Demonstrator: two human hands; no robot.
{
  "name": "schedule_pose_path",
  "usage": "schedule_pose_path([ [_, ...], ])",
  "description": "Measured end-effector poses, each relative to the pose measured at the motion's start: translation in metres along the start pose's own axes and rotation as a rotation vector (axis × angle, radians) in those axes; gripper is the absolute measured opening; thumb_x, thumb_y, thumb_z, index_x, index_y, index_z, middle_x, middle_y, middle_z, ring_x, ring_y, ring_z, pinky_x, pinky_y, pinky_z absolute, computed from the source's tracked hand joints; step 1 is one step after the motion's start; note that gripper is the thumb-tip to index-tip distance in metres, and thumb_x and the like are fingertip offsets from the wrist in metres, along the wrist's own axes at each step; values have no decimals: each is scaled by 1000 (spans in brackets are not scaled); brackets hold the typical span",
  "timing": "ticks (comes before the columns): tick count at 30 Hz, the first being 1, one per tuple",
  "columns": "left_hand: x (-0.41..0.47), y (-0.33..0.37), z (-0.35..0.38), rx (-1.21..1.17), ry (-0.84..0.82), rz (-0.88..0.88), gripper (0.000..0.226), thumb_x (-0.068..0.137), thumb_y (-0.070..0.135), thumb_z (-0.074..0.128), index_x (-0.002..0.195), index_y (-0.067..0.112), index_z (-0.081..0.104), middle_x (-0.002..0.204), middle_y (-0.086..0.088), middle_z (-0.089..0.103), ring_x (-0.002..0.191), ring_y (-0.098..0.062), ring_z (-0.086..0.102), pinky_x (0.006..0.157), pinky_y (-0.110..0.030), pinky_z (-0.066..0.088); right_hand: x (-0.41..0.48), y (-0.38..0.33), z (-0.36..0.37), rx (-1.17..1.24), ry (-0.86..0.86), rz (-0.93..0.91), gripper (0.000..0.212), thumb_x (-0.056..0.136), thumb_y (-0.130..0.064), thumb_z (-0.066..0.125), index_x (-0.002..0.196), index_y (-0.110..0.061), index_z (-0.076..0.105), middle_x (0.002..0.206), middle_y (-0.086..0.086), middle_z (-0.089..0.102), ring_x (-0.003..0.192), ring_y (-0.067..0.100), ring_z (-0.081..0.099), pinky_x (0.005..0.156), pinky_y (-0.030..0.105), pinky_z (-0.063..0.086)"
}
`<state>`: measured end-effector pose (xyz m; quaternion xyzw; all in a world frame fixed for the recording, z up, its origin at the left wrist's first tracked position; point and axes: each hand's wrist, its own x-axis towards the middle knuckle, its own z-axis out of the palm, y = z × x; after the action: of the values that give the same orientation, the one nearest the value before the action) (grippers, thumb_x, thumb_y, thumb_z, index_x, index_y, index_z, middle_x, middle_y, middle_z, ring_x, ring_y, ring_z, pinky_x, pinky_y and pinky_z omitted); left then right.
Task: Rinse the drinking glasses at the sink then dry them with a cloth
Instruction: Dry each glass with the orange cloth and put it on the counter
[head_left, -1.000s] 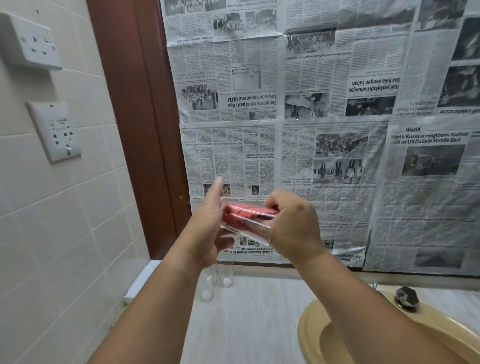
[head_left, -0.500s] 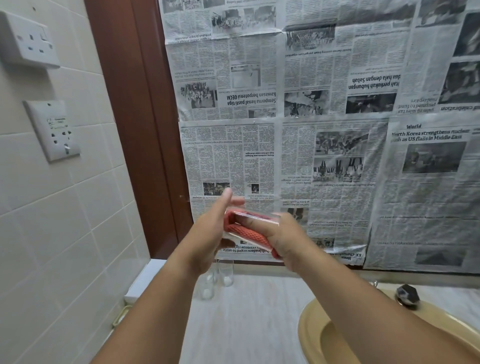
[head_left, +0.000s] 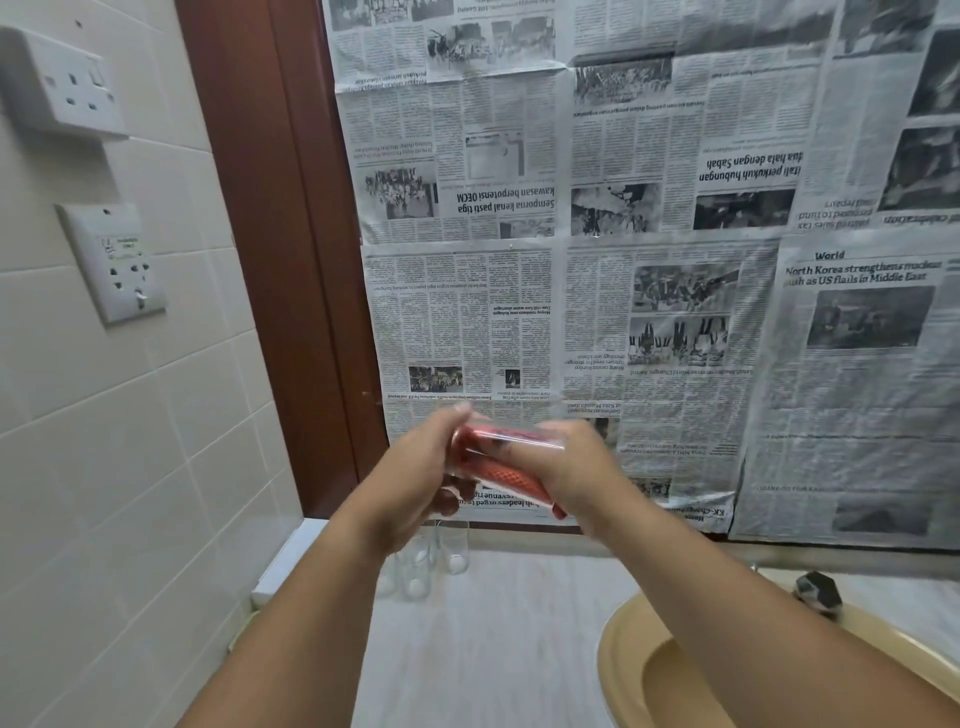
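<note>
I hold a clear drinking glass (head_left: 511, 439) on its side in mid-air, above the counter and in front of the newspaper-covered wall. A red cloth (head_left: 498, 470) is stuffed inside it and trails out on the right. My left hand (head_left: 421, 478) grips the glass at its left end. My right hand (head_left: 566, 470) grips the cloth at the right end. Under my hands, other clear glasses (head_left: 452, 548) stand upright on the pale counter, partly hidden by my left forearm.
A yellow sink basin (head_left: 621, 670) sits at the lower right with a dark tap knob (head_left: 818, 592) behind it. Two wall sockets (head_left: 111, 262) are on the tiled wall at left. A brown door frame (head_left: 291, 260) borders the newspaper.
The glass and both hands have sunk slightly and shifted left. My right hand has turned around the cloth inside the glass.
</note>
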<state>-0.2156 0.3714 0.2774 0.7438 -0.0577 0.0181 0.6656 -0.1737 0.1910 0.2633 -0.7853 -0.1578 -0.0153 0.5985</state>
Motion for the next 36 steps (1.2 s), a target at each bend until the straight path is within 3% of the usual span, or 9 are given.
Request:
schedule_pose_path([
  [5, -4, 15, 5, 138, 73, -179, 70, 100, 79, 35, 86, 15, 61, 65, -6, 57, 48, -14, 42, 48, -26, 28, 16, 12, -14, -708, 384, -898, 57, 77, -71, 71, 63, -20, 50, 54, -10, 48, 46, 10, 34, 44, 23, 25],
  [10, 2, 8, 10, 326, 214, 229, 44, 106, 54, 36, 77, 23, 46, 70, 2, 47, 64, -18, 43, 66, -43, 39, -5, -5, 9, 312, -93, 283, 35, 64, -54, 92, 80, -24, 81, 58, -2, 62, 45, 12, 48, 40, 19, 28],
  [12, 0, 2, 9, 388, 196, 289, 46, 102, 58, 37, 77, 22, 51, 74, 3, 52, 70, -18, 47, 72, -47, 42, -13, 0, 18, 487, -186, 455, 48, 57, -59, 91, 99, -35, 83, 58, -1, 61, 38, 8, 46, 37, 14, 23],
  [17, -6, 6, -2, 89, -12, -2, 62, 103, 69, 42, 99, 13, 68, 82, -6, 60, 66, -17, 52, 61, -33, 40, 6, 14, 0, -169, 120, -242, 52, 68, -53, 89, 73, -7, 67, 59, 7, 62, 54, 16, 51, 46, 39, 42],
  [21, -9, 14, 4, 102, 42, -145, 73, 99, 80, 40, 91, 13, 69, 75, -11, 66, 54, -17, 49, 52, -28, 35, 18, 11, -17, -684, 380, -898, 55, 75, -67, 79, 64, -19, 55, 54, -8, 52, 45, 15, 43, 44, 25, 30],
  [23, -7, 13, 9, 135, 104, -34, 59, 104, 67, 40, 84, 16, 63, 69, -9, 61, 53, -16, 45, 53, -31, 31, 11, 2, -10, -520, 313, -680, 57, 69, -67, 82, 66, -14, 60, 55, -5, 57, 47, 21, 50, 43, 27, 34],
  [26, -4, 7, 9, 193, 173, 189, 47, 105, 61, 42, 76, 25, 51, 65, 3, 49, 56, -14, 43, 61, -40, 35, -8, -14, 6, 246, -111, 223, 60, 49, -60, 96, 86, -16, 77, 67, 0, 68, 45, 13, 51, 39, 19, 31],
  [28, -5, 2, 9, 225, 154, 232, 47, 102, 64, 44, 80, 22, 50, 68, 3, 45, 58, -15, 42, 63, -43, 36, -10, -10, 9, 352, -171, 308, 62, 50, -60, 94, 94, -18, 79, 71, 2, 68, 45, 9, 50, 40, 17, 29],
  [36, -11, 16, 5, 35, 34, -78, 73, 99, 78, 42, 100, 9, 66, 80, -15, 61, 52, -16, 47, 48, -27, 32, 12, -2, -17, -676, 379, -920, 52, 77, -67, 72, 63, -18, 57, 54, -7, 54, 44, 14, 42, 43, 21, 26],
])
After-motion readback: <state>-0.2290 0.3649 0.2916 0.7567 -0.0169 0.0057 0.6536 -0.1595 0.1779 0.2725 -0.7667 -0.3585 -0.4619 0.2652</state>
